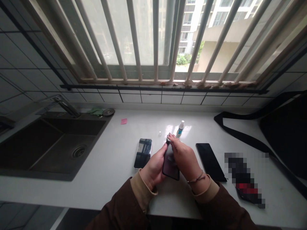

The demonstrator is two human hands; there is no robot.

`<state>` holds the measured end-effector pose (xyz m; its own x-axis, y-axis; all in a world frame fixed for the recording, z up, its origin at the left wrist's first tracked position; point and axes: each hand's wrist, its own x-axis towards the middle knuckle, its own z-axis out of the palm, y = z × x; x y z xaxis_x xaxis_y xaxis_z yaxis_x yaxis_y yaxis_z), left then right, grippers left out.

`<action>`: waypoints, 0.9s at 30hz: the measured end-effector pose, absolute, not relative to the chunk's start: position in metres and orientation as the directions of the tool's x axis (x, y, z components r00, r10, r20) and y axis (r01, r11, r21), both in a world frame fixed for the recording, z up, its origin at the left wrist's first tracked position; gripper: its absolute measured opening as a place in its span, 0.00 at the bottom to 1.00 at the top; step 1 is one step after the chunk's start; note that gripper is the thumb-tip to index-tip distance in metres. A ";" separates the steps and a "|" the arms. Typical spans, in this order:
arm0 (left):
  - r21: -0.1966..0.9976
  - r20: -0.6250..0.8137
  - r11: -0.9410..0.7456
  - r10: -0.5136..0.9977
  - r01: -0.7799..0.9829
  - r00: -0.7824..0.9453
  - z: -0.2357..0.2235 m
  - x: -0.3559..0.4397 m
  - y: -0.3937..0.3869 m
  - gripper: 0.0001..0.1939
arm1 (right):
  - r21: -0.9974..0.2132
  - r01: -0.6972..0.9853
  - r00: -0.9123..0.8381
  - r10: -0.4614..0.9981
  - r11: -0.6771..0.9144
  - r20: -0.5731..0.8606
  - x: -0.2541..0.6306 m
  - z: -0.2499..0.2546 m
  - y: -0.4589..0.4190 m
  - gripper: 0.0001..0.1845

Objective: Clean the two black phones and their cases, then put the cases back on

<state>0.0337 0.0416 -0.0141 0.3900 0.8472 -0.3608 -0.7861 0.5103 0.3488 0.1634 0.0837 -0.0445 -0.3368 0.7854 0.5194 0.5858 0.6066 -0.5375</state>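
A dark smartphone rests in my left hand, tilted above the counter with its glossy face up. Closed fingers of my right hand press at the phone's upper end; a small pale bit shows by the fingertips, too small to name. Just beyond them stands a small white bottle with a blue label. A tiny white piece lies to its left. Beside my left hand is another phone, lying flat. Right of my right hand, a longer black flat device lies on the counter.
A white counter runs under a barred window. At the left are a dark sink, a faucet and a green cloth. A pink note lies behind. On the right are a blurred-out object and a black strapped bag.
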 end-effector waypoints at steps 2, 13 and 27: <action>0.356 -0.393 0.514 0.840 -0.780 0.374 -0.014 0.034 0.041 0.24 | -0.583 0.584 -0.325 0.821 0.565 0.470 0.162 -0.040 0.081 0.19; 0.347 -0.429 0.350 0.884 -0.870 0.185 -0.016 0.030 0.044 0.19 | -0.740 0.501 -0.399 0.878 0.449 0.264 0.160 -0.026 0.073 0.11; 0.395 -0.513 0.272 0.858 -0.877 0.035 -0.014 0.004 0.054 0.31 | -0.824 0.141 -0.745 0.606 0.549 0.277 0.169 -0.004 0.062 0.08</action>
<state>0.0037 0.0545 -0.0142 0.0352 0.8578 -0.5127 -0.8774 0.2721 0.3950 0.1695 0.0625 -0.0035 -0.7454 0.6064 0.2768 0.1407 0.5490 -0.8239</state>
